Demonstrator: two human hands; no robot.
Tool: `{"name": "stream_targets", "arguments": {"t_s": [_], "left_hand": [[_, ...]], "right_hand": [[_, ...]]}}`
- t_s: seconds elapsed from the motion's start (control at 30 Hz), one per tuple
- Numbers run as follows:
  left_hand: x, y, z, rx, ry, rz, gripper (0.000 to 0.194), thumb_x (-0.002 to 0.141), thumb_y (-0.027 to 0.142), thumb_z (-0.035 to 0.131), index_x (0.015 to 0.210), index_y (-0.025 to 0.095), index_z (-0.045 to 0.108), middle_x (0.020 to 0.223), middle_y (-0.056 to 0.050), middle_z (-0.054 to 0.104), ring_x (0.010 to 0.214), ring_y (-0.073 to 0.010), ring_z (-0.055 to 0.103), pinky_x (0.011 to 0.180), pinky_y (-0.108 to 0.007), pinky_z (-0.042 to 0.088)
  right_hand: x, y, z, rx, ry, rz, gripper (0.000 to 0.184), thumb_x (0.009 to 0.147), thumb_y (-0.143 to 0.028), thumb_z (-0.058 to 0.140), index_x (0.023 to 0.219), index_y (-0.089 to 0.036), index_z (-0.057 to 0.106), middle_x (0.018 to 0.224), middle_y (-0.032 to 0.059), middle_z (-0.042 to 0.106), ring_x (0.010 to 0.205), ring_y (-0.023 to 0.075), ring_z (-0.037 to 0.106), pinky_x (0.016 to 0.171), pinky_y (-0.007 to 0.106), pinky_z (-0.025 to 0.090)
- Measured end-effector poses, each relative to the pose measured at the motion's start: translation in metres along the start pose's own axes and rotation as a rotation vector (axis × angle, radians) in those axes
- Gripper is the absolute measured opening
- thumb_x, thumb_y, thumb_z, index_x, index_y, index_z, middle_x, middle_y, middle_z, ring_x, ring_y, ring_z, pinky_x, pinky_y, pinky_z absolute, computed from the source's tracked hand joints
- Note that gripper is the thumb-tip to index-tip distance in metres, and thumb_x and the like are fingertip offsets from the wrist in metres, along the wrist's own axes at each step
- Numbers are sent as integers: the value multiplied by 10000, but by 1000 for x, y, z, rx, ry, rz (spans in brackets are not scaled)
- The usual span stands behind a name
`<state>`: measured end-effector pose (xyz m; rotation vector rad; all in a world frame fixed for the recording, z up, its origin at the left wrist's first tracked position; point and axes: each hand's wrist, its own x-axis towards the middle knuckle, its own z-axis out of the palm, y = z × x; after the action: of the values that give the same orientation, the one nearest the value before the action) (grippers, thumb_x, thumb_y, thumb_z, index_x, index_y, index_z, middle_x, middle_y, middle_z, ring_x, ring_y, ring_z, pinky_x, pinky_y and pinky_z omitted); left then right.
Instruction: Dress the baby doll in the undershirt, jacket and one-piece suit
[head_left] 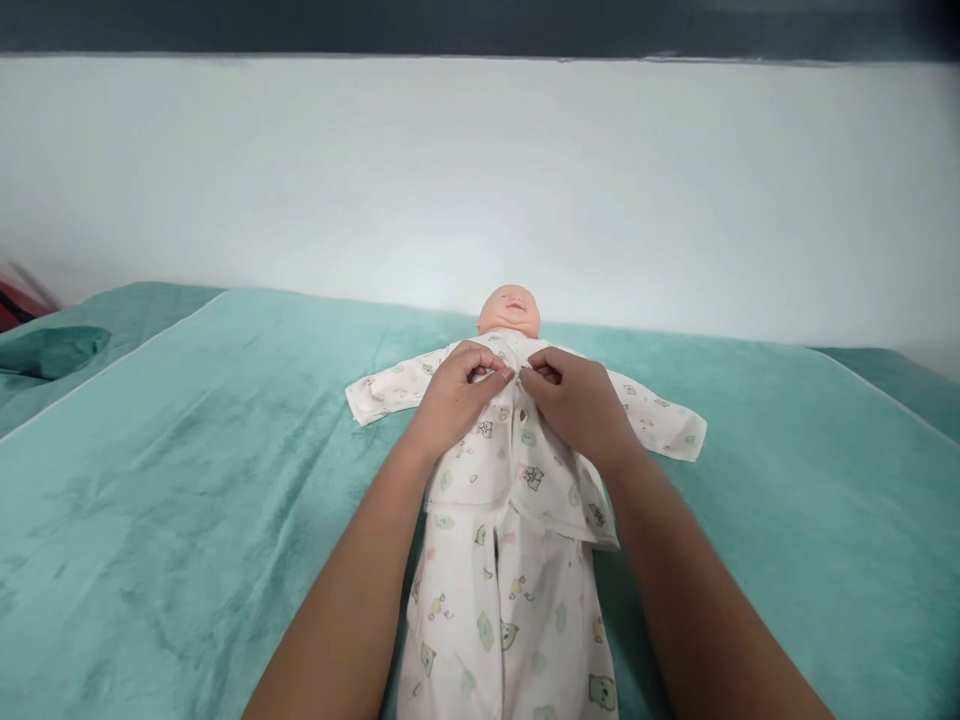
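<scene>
Nearest: both bare forearms come in from the bottom edge, one on each side of the long white fabric trousers (517, 610) with green, pink and yellow animal print, whose lower ends run out of view. Just past that, a matching white printed fabric jacket (487, 470) overlaps the trouser top; its lower corner on the right flares outward. Small round fastener (523, 414) shows on the jacket front, below the fingertips. Left hand (463, 395) is on the upper chest, left of the front opening, narrow, thumb and index pinching the jacket edge. Right hand (577, 395) mirrors it on the other side, also narrow, thumb and bent index pinching the cloth; fingertips of the two hands nearly meet. Jacket is directly under both hands, worn by a pink smooth-headed baby doll (510, 312) lying on its back, head just beyond the hands. Sleeves spread out to either side, well clear of the fingers. All of it lies on a teal plush cover (187, 480) with pale seam lines. Red object (26, 292) at far left, cut off, can't identify. Behind: plain white wall (480, 180), dark band (480, 28) on top.
</scene>
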<state>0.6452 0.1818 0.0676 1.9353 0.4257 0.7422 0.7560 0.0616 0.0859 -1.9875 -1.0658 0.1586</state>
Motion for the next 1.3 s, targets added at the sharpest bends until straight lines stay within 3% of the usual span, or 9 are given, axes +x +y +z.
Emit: {"name": "stream_targets", "arguments": {"t_s": [0.13,0.27,0.63,0.77,0.97,1.3], "left_hand": [[0,0,1,-35,19,-5,106,857,281,595,802,201,637,942,-20,596,877,-153,556,817,-281,439],[0,2,3,-46,44,-10,128,864,288,589,781,195,620,870,-12,574,801,-142,528,772,-276,435],[-1,5,9,126,88,30,164,856,333,605,769,195,622,754,10,613,699,-133,523,671,-270,419],[-2,8,9,62,80,-10,168,840,352,623,774,198,640,674,26,604,641,-126,521,624,-259,413],[-4,9,8,-83,49,-35,107,860,304,580,863,212,636,762,14,660,661,-116,563,598,-232,425],[-5,7,6,5,-21,11,206,906,242,472,1042,233,626,846,13,662,703,-123,568,651,-242,441]], "right_hand": [[5,10,-3,268,-57,60,167,805,-325,556,693,-217,615,623,-24,534,585,139,439,538,282,316],[5,12,-2,365,-61,68,160,791,-341,591,723,-209,649,654,-21,546,593,128,429,532,269,304],[6,21,-3,469,-122,21,157,784,-363,648,819,-212,669,676,-36,565,584,103,447,536,246,322],[7,26,-3,525,-166,20,241,759,-411,704,893,-213,673,715,-30,593,605,105,491,545,240,353],[7,26,-5,517,-195,18,287,730,-422,749,904,-210,667,785,-4,634,685,131,558,597,256,413],[5,20,-5,436,-226,14,284,698,-376,771,891,-224,629,753,-16,609,623,120,514,530,258,382]]}}
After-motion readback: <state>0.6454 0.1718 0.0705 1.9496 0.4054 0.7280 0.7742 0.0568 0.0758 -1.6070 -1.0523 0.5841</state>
